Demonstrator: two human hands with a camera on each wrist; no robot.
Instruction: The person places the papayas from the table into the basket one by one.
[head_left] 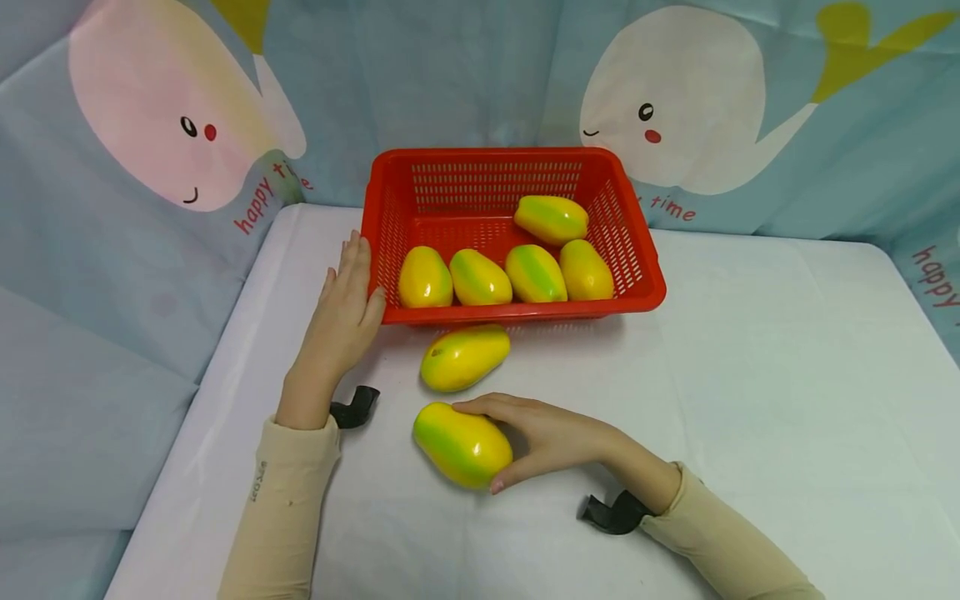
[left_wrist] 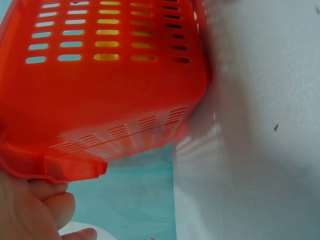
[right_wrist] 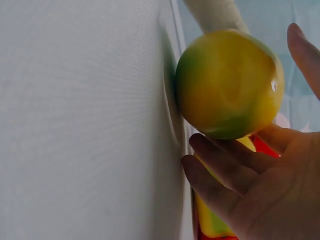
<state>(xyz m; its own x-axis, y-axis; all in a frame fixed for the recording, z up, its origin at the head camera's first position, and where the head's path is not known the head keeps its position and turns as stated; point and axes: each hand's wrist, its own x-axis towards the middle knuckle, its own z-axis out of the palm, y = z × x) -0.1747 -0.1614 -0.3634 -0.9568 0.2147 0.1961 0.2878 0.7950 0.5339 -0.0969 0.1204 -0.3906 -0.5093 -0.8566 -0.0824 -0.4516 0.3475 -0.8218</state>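
Note:
My left hand [head_left: 341, 304] rests against the left rim of a red plastic basket [head_left: 517, 313], its fingers straight and its thumb at the rim. In the left wrist view, the fingers [left_wrist: 59, 205] lie beside the rim's corner. My right hand [head_left: 558, 433] reaches around a glossy yellow-green mango [head_left: 461, 446] on the table. In the right wrist view, the fingers [right_wrist: 225, 170] are spread along one side of this mango, and the thumb stands apart from it. A second mango [head_left: 465, 358] lies between it and the basket.
Several mangoes [head_left: 482, 277] sit inside the basket, mostly along its near wall and right side. A white cloth [head_left: 750, 400] covers the table. Behind it hangs a blue curtain [head_left: 465, 75] with whale prints. Black straps [head_left: 618, 512] show at both wrists.

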